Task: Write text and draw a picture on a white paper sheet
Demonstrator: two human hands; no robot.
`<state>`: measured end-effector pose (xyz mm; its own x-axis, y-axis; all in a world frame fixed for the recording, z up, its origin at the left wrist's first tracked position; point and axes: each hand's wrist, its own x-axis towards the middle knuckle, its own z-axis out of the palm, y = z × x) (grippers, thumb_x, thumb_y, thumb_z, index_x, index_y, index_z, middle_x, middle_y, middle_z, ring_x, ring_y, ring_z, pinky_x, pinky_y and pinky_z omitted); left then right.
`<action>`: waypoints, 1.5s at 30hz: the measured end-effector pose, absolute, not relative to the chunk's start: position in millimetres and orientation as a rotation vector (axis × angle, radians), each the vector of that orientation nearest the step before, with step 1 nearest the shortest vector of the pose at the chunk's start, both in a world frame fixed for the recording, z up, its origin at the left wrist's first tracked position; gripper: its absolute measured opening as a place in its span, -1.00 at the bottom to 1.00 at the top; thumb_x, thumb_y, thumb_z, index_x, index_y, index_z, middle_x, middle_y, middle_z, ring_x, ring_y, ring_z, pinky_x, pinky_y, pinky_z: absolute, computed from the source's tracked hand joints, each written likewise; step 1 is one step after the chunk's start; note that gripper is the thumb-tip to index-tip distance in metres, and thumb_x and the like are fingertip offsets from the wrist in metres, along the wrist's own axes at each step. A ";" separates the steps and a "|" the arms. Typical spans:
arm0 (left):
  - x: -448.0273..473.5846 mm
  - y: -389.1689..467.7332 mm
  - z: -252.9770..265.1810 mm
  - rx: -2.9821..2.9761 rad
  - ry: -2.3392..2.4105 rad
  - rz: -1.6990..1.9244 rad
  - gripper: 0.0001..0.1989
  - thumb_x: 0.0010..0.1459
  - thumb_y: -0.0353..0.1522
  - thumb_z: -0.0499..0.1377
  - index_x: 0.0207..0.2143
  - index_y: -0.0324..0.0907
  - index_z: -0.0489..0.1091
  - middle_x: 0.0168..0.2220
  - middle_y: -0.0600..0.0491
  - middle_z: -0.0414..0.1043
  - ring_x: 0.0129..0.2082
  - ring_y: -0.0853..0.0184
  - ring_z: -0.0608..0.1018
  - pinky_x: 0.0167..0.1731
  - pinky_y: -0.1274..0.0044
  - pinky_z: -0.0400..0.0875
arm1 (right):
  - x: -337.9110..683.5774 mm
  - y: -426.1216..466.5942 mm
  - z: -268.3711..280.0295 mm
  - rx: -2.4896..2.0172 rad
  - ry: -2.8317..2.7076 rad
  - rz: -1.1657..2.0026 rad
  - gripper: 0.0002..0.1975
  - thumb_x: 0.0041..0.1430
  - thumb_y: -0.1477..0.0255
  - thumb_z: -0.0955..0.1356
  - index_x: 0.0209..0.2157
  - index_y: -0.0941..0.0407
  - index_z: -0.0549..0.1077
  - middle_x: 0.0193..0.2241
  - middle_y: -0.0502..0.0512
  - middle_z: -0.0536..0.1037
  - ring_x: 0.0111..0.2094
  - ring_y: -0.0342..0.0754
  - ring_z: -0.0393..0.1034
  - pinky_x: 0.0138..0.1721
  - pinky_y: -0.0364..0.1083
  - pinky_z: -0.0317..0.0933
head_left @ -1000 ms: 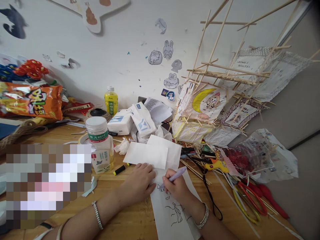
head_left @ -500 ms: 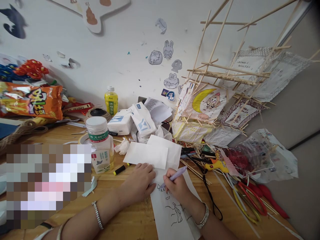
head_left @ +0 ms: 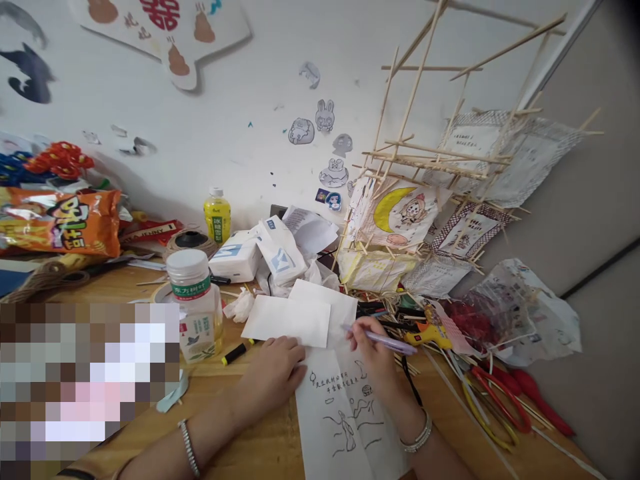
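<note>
Head view, with clock directions taken from the middle of the white paper sheet with black line drawings and writing (head_left: pixel 345 407), which lies creased lengthwise on the brown wooden table (head_left: pixel 260 450). At ten o'clock the left hand (head_left: pixel 275 370) rests palm down beside the sheet's edge, its fingers loosely bent, gripping nothing visible. At one o'clock the right hand (head_left: pixel 374 350) has its fingers closed around a slim lilac pen (head_left: pixel 397 345), held nearly level; whether the pen touches paper I cannot tell.

At eleven o'clock a blank white paper rectangle (head_left: pixel 285 321) overlaps another piece of paper. At ten o'clock, beyond the left hand, a black marker with a yellow end (head_left: pixel 239 351) lies near a clear plastic bottle (head_left: pixel 201 333). At two o'clock lies a yellow glue gun (head_left: pixel 431 333).
</note>
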<state>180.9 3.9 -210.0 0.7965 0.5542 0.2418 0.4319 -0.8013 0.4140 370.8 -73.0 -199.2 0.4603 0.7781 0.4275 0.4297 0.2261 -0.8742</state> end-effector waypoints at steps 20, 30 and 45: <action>178.0 23.6 -205.0 1.757 1.023 1.097 -0.53 0.01 0.07 0.01 -0.52 -0.16 0.22 -0.62 0.16 0.20 -0.60 0.37 0.28 -0.64 0.59 0.14 | 418.5 -64.5 -193.7 -1.396 -1.174 0.572 -0.80 0.10 0.26 0.25 -0.42 0.10 0.37 -0.51 -0.02 0.43 -0.44 -0.05 0.32 -0.39 -0.12 0.17; 177.8 25.2 -198.3 1.557 1.016 0.968 -0.49 -0.15 0.13 0.06 -0.48 -0.15 0.24 -0.68 0.21 0.14 -0.67 0.36 0.29 -0.71 0.59 0.16 | 419.8 -63.7 -197.1 -1.382 -1.244 0.592 -0.92 0.01 0.40 0.33 -0.47 0.12 0.38 -0.52 -0.03 0.39 -0.44 -0.09 0.26 -0.41 -0.16 0.11; 182.5 19.1 -196.9 1.693 0.895 0.799 -0.52 -0.13 0.07 0.09 -0.66 -0.11 0.03 -0.70 0.23 0.05 -0.66 0.41 0.20 -0.63 0.58 0.09 | 423.5 -58.7 -196.6 -1.405 -1.047 0.361 -0.84 -0.05 0.31 0.34 -0.48 0.12 0.44 -0.53 0.05 0.49 -0.45 0.01 0.33 -0.43 -0.09 0.19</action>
<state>182.5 19.1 -196.9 0.5042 0.8590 0.0886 0.1844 -0.2073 0.9607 423.5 -58.7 -196.6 0.5338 0.7560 0.3788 0.3621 0.2004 -0.9103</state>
